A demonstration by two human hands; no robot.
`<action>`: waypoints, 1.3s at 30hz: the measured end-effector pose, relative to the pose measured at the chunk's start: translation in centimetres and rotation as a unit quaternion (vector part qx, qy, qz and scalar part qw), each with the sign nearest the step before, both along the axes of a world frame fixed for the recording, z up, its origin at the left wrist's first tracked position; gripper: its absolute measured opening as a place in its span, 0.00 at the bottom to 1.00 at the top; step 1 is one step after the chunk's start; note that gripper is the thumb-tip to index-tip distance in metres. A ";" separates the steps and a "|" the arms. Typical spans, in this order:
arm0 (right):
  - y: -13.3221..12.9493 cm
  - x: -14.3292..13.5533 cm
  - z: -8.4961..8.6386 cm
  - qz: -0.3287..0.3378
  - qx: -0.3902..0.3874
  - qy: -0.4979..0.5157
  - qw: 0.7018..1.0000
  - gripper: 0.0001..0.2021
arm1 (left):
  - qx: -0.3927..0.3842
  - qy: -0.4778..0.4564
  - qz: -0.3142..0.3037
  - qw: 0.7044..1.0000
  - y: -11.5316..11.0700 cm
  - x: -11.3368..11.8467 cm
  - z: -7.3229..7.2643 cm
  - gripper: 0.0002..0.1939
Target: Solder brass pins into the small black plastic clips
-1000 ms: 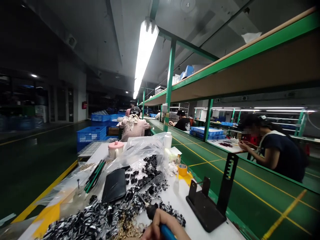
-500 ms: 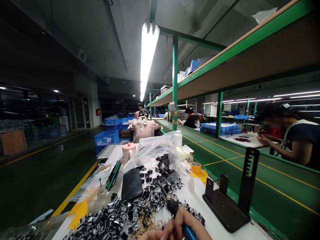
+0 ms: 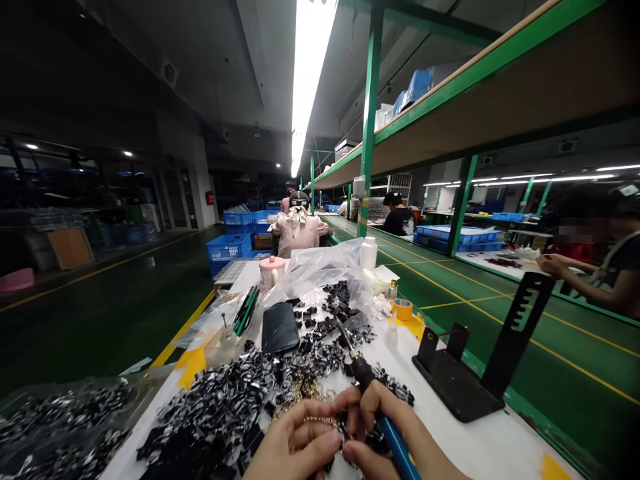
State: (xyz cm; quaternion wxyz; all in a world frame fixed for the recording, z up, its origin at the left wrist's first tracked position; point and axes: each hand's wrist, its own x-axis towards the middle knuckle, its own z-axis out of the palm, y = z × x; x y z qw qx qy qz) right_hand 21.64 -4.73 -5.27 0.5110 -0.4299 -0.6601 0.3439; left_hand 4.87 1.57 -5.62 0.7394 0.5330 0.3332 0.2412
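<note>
My right hand [image 3: 400, 423] is closed around a soldering iron [image 3: 362, 371] with a blue handle, a black collar and a thin metal shaft pointing away from me. Its thumb and a finger also come close to my left hand [image 3: 295, 440]. That left hand is closed in a pinch, with a small shiny metal piece [image 3: 342, 437] at its fingertips; the exact kind of piece is hard to make out. Just beyond the fingers lies gold chain [image 3: 306, 395]. A large heap of small black and silver metal parts [image 3: 225, 393] spreads to the left.
A dark phone [image 3: 280, 328] lies among the parts. On the right stand a black metal stand [image 3: 457, 387] and orange tape [image 3: 402, 309]. Farther back are a lidded mug [image 3: 272, 271], a white bottle [image 3: 369, 253] and plastic bags [image 3: 320, 267]. Co-workers sit ahead and across the green line.
My view has tilted down and turned left. Both hands have come further into view, the left now showing its pinch. The soldering iron stays in my right hand.
</note>
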 end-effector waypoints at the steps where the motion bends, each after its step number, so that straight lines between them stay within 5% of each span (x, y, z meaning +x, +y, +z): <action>1: 0.0 0.0 -0.1 -0.008 0.022 -0.031 0.999 0.11 | 0.005 0.003 0.003 1.000 -0.1 0.0 0.1 0.23; 9: 0.4 0.0 -1.2 -0.030 0.202 -0.157 0.966 0.11 | 0.015 0.034 0.048 0.998 -1.4 0.2 1.3 0.19; 16: -0.3 0.8 -0.3 -0.078 0.108 -0.121 0.984 0.10 | -0.064 -0.034 0.069 0.995 -1.8 -0.6 4.0 0.13; 21: -0.7 1.1 0.2 -0.079 0.109 -0.123 0.983 0.11 | -0.120 -0.080 0.080 0.986 -1.6 -0.7 4.4 0.19; 28: -1.3 0.9 0.2 -0.070 0.117 -0.124 0.983 0.11 | -0.078 -0.042 -0.002 0.996 -2.1 -0.3 4.4 0.18; 39: -1.2 0.7 -0.1 -0.044 0.110 -0.142 0.983 0.11 | 0.000 -0.008 -0.011 1.000 -1.7 -0.3 3.3 0.12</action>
